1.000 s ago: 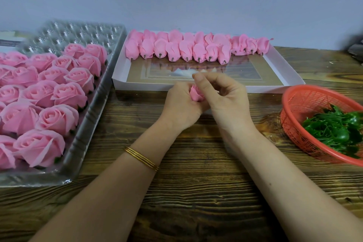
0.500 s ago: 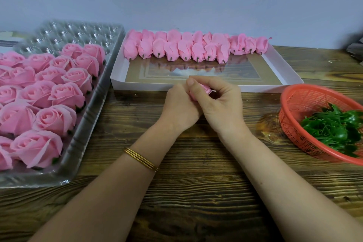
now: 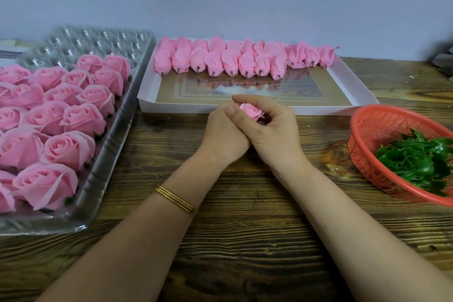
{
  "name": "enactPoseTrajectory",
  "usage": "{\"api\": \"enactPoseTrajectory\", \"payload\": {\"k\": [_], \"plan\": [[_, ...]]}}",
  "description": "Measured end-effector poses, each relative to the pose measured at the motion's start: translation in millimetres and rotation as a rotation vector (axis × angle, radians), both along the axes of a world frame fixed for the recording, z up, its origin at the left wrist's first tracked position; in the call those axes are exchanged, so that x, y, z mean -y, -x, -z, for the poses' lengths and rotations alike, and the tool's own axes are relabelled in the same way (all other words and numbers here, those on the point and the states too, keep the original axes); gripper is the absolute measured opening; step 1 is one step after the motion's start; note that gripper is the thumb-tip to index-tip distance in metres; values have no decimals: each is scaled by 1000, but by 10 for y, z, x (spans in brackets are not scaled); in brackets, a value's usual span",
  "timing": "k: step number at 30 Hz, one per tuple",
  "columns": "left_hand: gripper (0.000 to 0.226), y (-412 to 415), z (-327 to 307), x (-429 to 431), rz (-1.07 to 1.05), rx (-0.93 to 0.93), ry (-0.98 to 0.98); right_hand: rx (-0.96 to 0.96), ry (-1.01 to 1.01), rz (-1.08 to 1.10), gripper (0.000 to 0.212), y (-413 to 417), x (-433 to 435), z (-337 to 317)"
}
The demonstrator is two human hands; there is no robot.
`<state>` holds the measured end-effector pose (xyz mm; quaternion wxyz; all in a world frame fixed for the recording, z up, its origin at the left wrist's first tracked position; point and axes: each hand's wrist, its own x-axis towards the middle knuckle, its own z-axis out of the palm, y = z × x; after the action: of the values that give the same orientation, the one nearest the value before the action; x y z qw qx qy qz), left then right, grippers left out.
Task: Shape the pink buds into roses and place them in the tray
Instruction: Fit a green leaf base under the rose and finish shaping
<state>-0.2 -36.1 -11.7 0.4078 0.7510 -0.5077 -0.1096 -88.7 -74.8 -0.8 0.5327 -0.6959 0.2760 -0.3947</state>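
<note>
A small pink bud (image 3: pixel 251 111) sits between both hands at the table's middle, its petals partly spread. My left hand (image 3: pixel 221 135) grips it from below and the left, mostly behind my right hand. My right hand (image 3: pixel 268 127) curls round it, thumb and fingertips on its petals. A clear plastic tray (image 3: pixel 115 135) on the left holds several finished pink roses (image 3: pixel 71 147). A white shallow box (image 3: pixel 353 86) behind my hands holds a row of several unshaped pink buds (image 3: pixel 230 61) along its far side.
A red mesh basket (image 3: pixel 362 152) with green leaf pieces (image 3: pixel 416 162) stands at the right. The tray's far cells (image 3: pixel 98 41) hold nothing. A dark wooden table (image 3: pixel 245 216) lies under everything, with a pale wall behind.
My right hand's fingers have shifted round the bud, and its top now shows more, with petals more spread. Both hands stayed at the same spot.
</note>
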Motion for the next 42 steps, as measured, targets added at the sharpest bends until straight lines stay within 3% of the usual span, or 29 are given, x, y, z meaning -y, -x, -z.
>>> {"api": "enactPoseTrajectory", "payload": {"k": [12,17,20,22,25,32,37,42], "plan": [[36,27,-43,-30,-16,-216,93,-44,-162,-157,38,30,0,-49],[36,22,-51,-45,-49,-298,121,-112,-101,-238,14,67,30,-41],[14,32,-74,-51,-36,-334,136,-86,-92,-221,30,89,76,-44],[16,46,-101,-73,-32,-348,141,0,-124,-150,36,82,96,-60],[12,52,-100,-90,-56,-266,116,111,-59,-18,29,60,69,-79],[23,77,-69,-73,-61,102,21,-32,228,106,34,-45,-73,-21],[35,61,-52,-75,-89,25,24,-16,237,112,44,-42,-25,10],[35,57,-32,-45,-93,70,7,-48,193,74,43,-50,-4,39]]}}
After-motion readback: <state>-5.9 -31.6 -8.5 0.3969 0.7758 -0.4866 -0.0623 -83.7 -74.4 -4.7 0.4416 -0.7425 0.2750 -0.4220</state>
